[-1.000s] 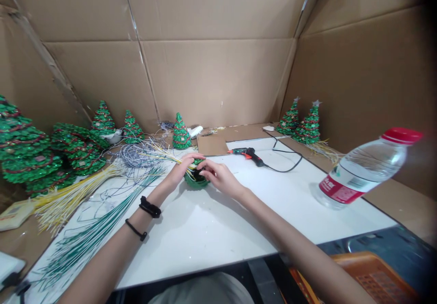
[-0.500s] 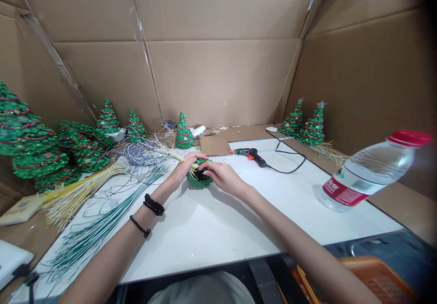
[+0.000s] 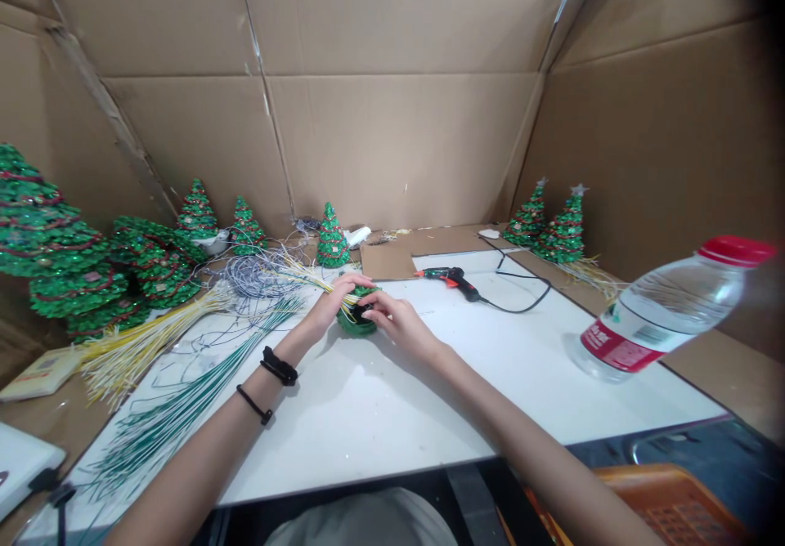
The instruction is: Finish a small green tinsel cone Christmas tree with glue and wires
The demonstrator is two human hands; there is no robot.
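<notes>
My left hand [image 3: 336,301] is wrapped over the far left side of a small green Christmas tree [image 3: 357,331], whose dark hollow base faces me. A bundle of thin yellow and white wires [image 3: 311,278] runs under its fingers and across the opening. At the right rim of the base is my right hand [image 3: 401,324], its thumb and fingers bent together by the dark hollow. What those fingertips hold, if anything, is too small to make out. A tangle of grey-blue wires [image 3: 251,275] lies just left of the tree.
Green wires [image 3: 184,391] and yellow wires [image 3: 147,333] lie left. Decorated trees stand along the back, including a small one [image 3: 332,239]. A glue gun [image 3: 450,277] with its cord lies behind my right hand. A water bottle [image 3: 662,317] stands right, an orange basket [image 3: 668,481] below.
My right fingertips have shifted slightly at the opening, and more of the dark hollow shows. My left hand keeps its hold on the tree. The view has moved a little.
</notes>
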